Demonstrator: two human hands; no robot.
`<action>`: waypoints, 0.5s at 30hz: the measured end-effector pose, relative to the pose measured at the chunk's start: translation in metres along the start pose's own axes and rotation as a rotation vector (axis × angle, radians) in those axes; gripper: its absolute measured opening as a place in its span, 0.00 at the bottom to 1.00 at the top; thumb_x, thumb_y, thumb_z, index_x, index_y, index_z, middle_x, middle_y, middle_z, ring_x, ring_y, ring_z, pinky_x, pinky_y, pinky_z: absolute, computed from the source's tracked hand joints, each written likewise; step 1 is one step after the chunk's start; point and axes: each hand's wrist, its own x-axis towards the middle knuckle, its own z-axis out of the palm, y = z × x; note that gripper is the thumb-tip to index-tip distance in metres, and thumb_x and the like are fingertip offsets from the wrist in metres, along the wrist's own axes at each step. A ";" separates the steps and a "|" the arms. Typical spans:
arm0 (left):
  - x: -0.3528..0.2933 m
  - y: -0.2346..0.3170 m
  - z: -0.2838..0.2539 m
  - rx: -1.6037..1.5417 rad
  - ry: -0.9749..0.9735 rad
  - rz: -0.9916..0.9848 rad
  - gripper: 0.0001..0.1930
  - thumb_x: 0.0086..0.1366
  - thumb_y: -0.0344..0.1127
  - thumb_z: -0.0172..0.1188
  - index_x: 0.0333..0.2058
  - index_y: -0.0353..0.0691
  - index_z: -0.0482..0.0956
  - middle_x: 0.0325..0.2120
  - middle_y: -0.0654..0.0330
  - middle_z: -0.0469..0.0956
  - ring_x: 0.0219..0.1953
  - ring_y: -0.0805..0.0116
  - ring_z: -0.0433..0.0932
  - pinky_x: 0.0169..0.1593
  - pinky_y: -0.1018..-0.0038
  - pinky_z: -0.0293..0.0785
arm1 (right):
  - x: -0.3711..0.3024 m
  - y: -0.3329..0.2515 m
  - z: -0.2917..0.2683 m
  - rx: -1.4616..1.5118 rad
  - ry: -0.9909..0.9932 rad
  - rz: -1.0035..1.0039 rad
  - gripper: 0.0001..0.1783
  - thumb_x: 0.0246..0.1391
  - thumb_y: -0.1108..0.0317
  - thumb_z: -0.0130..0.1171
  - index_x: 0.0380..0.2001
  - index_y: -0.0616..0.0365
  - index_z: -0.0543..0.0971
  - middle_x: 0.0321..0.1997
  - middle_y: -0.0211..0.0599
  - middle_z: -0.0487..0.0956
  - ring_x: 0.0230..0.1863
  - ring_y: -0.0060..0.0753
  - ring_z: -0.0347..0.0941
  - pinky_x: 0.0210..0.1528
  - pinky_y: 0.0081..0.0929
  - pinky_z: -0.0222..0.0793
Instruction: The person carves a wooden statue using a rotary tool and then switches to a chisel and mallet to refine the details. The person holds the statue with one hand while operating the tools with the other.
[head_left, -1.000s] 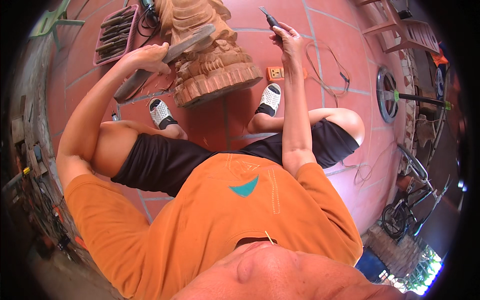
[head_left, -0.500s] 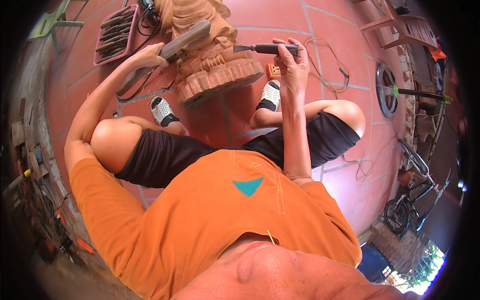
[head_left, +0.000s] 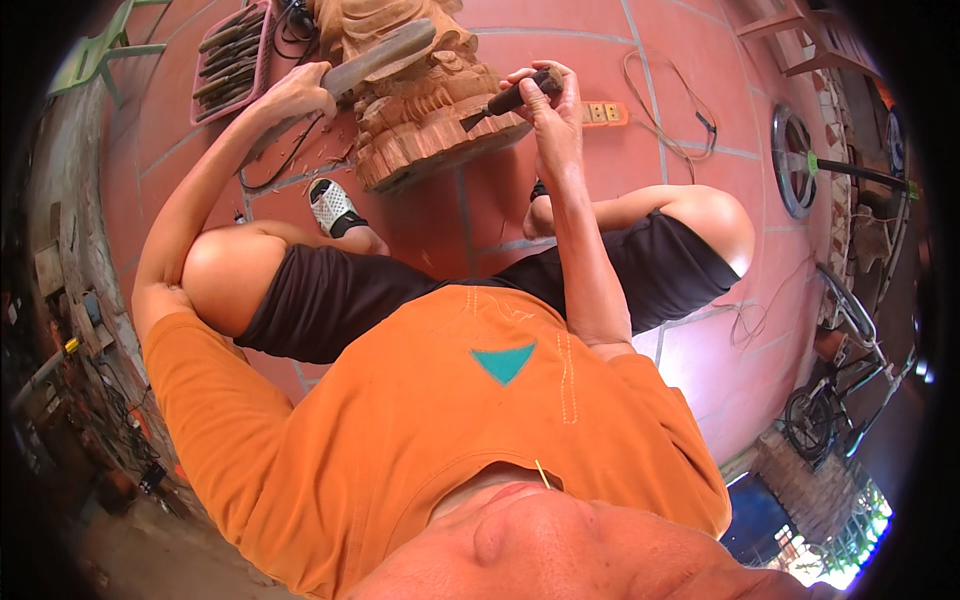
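A carved wooden sculpture (head_left: pixel 420 120) stands on the red tiled floor between my feet. My left hand (head_left: pixel 300 92) grips the handle of a flat wooden mallet (head_left: pixel 385 55), which lies across the top of the carving. My right hand (head_left: pixel 552 92) is closed around a dark-handled chisel (head_left: pixel 505 100). The chisel's tip touches the right side of the carving near its base. I sit with knees bent, in black shorts and an orange shirt.
A pink tray (head_left: pixel 228 55) of several carving tools lies at the upper left, beside a green chair (head_left: pixel 95 55). An orange power strip (head_left: pixel 602 113) with a cable lies right of the carving. A wheel (head_left: pixel 795 160) and a bicycle (head_left: pixel 840 395) stand at the right.
My right hand has come down from a raised position and set the chisel against the carving's side. The mallet has stayed across the top of the carving.
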 end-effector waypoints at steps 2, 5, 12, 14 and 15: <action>-0.004 0.010 -0.007 0.002 0.032 0.062 0.22 0.46 0.35 0.68 0.40 0.29 0.76 0.25 0.55 0.78 0.22 0.68 0.77 0.29 0.68 0.73 | 0.000 0.002 0.001 -0.005 0.003 0.016 0.14 0.68 0.73 0.57 0.53 0.56 0.69 0.44 0.33 0.79 0.47 0.27 0.78 0.50 0.28 0.76; -0.013 0.033 -0.021 -0.003 0.079 0.131 0.28 0.49 0.37 0.69 0.48 0.29 0.77 0.31 0.52 0.80 0.27 0.67 0.80 0.34 0.68 0.75 | -0.001 0.008 -0.001 -0.013 -0.015 -0.002 0.14 0.67 0.74 0.56 0.53 0.57 0.69 0.44 0.33 0.79 0.48 0.27 0.78 0.51 0.27 0.75; -0.039 0.087 -0.047 0.063 0.247 0.311 0.32 0.57 0.44 0.70 0.56 0.33 0.74 0.40 0.53 0.80 0.43 0.65 0.78 0.49 0.69 0.72 | 0.007 0.021 -0.010 -0.151 -0.067 -0.091 0.14 0.68 0.74 0.56 0.53 0.57 0.68 0.46 0.34 0.79 0.50 0.28 0.78 0.55 0.29 0.76; -0.058 0.129 -0.059 0.125 0.206 0.324 0.40 0.59 0.48 0.71 0.66 0.44 0.65 0.53 0.40 0.79 0.59 0.50 0.78 0.60 0.57 0.70 | 0.006 0.028 -0.015 -0.189 -0.074 -0.105 0.14 0.68 0.74 0.56 0.54 0.57 0.68 0.46 0.35 0.78 0.50 0.30 0.78 0.56 0.30 0.77; -0.064 0.143 -0.059 0.136 0.211 0.298 0.39 0.59 0.48 0.71 0.66 0.44 0.66 0.53 0.39 0.78 0.59 0.50 0.78 0.60 0.56 0.71 | 0.006 0.030 -0.015 -0.193 -0.071 -0.101 0.14 0.68 0.74 0.56 0.54 0.57 0.68 0.46 0.35 0.78 0.50 0.30 0.78 0.55 0.30 0.77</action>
